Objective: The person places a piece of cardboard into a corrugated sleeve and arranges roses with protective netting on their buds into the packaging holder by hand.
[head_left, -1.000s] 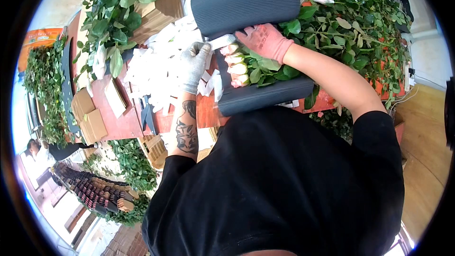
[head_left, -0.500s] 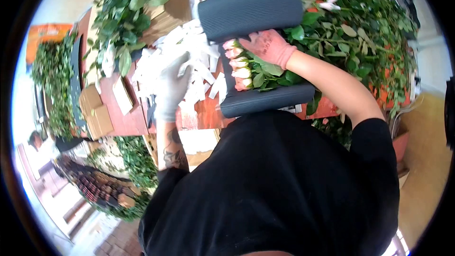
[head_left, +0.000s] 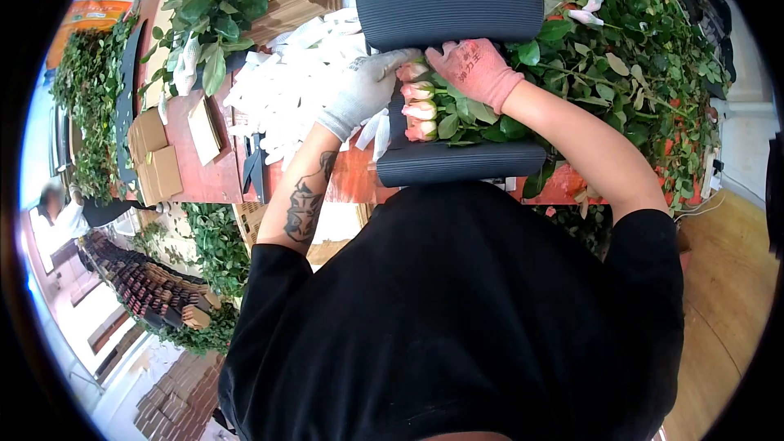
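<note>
My left hand [head_left: 364, 88], in a white glove, reaches over the white paper strips [head_left: 290, 86] to the top end of the row of pink roses [head_left: 420, 109]. Its fingertips are at the uppermost rose; whether they grip it is unclear. My right hand [head_left: 474, 72], in a pink glove, rests palm down on the rose leaves just right of the blooms, fingers spread. The roses lie on a dark ribbed mat, between its rolled upper part [head_left: 449, 6] and its lower roll [head_left: 461, 164].
Leafy stems [head_left: 621, 90] cover the right of the red table [head_left: 351, 175]. Cardboard [head_left: 155, 155], a dark scissor-like tool [head_left: 255, 168] and a leafy bunch [head_left: 216, 12] are at left. Another person [head_left: 69, 208] is at the far left.
My left hand first drew back from the mat over the paper strips, then came across to the top rose. My right hand stays by the blooms. The whole view has shifted slightly.
</note>
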`<state>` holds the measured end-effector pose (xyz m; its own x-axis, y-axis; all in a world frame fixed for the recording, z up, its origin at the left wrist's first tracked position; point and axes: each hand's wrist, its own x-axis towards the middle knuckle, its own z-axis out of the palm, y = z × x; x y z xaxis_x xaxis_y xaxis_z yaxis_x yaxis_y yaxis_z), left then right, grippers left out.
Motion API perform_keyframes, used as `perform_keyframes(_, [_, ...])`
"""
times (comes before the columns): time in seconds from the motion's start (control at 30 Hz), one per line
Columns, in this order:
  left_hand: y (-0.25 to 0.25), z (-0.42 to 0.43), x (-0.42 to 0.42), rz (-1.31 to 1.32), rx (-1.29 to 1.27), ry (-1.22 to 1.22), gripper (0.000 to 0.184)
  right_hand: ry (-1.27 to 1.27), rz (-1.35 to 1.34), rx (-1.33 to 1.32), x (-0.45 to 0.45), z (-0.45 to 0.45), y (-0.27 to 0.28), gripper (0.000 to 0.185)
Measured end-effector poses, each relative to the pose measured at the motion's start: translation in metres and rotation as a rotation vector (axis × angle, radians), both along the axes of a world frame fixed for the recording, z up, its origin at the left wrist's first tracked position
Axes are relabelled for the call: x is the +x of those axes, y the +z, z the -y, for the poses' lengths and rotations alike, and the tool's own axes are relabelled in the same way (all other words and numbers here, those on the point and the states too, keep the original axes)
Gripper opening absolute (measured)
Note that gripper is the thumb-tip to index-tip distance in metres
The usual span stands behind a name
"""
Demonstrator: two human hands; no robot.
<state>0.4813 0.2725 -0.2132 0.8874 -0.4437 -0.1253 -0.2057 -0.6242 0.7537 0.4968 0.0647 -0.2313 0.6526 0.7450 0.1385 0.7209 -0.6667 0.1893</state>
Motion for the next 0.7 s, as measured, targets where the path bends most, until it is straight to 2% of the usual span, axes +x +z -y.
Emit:
perform_keyframes(0.03, [0.003, -0.001, 0.002, -0.003, 0.001, -0.003, 0.043, -0.032, -0.074, -0.040, 0.000, -0.001, 0.004, 0.017])
perform_keyframes(0.1, [0.013, -0.002, 0.005, -0.390, -0.004, 0.056, 0.046, -0.062, -0.155, -0.082, -0.003, 0.000, 0.007, 0.018])
perform_keyframes(0.13, [0.008, -0.004, 0.006, -0.391, -0.005, 0.058, 0.046, -0.046, -0.133, -0.009, -0.005, 0.003, 0.008, 0.018])
perform_keyframes(0.2, [-0.008, -0.009, 0.008, -0.387, -0.285, 0.068, 0.053, -0.025, -0.116, 0.063, -0.011, 0.003, 0.016, 0.018])
perform_keyframes(0.27, [-0.013, -0.015, 0.012, -0.435, -0.321, 0.042, 0.056, -0.035, -0.260, -0.042, -0.016, 0.000, 0.032, 0.023])
perform_keyframes(0.37, [-0.026, -0.017, 0.015, -0.479, -0.390, 0.013, 0.059, -0.111, -0.336, -0.061, -0.010, -0.003, 0.015, 0.029])
perform_keyframes(0.43, [-0.027, -0.018, 0.014, -0.481, -0.424, 0.024, 0.060, -0.091, -0.344, -0.085, -0.006, -0.008, 0.014, 0.031])
perform_keyframes(0.53, [-0.022, -0.018, 0.015, -0.420, -0.345, -0.040, 0.061, -0.067, -0.346, -0.076, -0.004, -0.007, 0.013, 0.033])
perform_keyframes(0.6, [-0.019, -0.018, 0.014, -0.486, -0.370, -0.025, 0.059, -0.053, -0.336, -0.041, -0.004, -0.002, 0.013, 0.034])
perform_keyframes(0.67, [-0.015, -0.016, 0.012, -0.445, -0.356, -0.026, 0.057, -0.022, -0.278, 0.023, -0.008, 0.000, 0.013, 0.014])
perform_keyframes(0.7, [-0.012, -0.015, 0.011, -0.425, -0.348, -0.025, 0.057, -0.013, -0.278, 0.022, -0.007, -0.001, 0.013, 0.014])
